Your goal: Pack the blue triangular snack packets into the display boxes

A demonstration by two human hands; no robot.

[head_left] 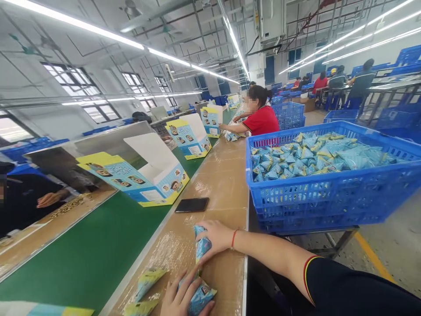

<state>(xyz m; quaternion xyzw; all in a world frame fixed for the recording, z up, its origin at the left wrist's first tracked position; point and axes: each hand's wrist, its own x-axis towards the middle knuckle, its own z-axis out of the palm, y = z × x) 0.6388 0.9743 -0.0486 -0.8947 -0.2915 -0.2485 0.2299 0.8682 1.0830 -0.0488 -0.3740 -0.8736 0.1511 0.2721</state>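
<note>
My right hand (217, 239) is closed around a blue triangular packet (203, 249) on the brown, film-covered tabletop (226, 188). Nearer to me, my left hand (179, 296) curves its fingers over another blue packet (201, 299), with the thumb at its lower side. The two hands are close together near the table's right edge. To the left of my left hand lie a yellow-and-blue packet (148, 283) and a second one (140, 308), partly cut off by the frame. A dark phone (192, 205) rests on the table just beyond my right hand.
A blue crate (315, 184) heaped with blue packets (302, 156) stands at right. Along the green belt (98, 250) are an open printed display box (148, 180) and several more. A person in red (263, 118) works farther up the table; another person's hand (51, 199) is across the belt.
</note>
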